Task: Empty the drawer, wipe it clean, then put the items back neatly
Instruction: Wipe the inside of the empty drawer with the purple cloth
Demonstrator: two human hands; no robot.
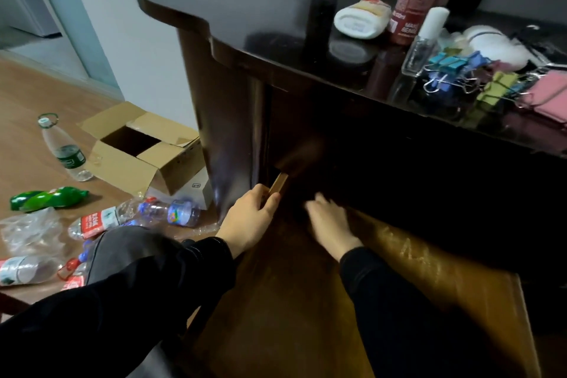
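Wooden flooring (pixel 36 95) ran up to a pale wall on the left, and a dark, glossy desk (pixel 245 9) filled the upper right. Under its top the drawer (pixel 306 301) stood pulled out toward the person, its bare brown bottom showing and its back end lost in shadow. An open cardboard box (pixel 122 163) sat on the floor beside the desk's left side, with clear plastic bottles (pixel 129 218) and a green bottle (pixel 46 199) scattered near it.

On the desk top stood a tall red bottle (pixel 411 9), with a white tube (pixel 359 20) lying just to its left. A small glass bottle (pixel 420 49) with a white cap stood in front, next to a heap of coloured binder clips (pixel 451 70).

Both arms were in black sleeves. The left hand (pixel 250 221) was at the drawer's far left corner, thumb and fingers pinching a small tan block (pixel 278 183). The right hand (pixel 331 221) reached over the drawer bottom toward the dark back. It was blurred, so I could not tell whether its fingers were spread or closed.
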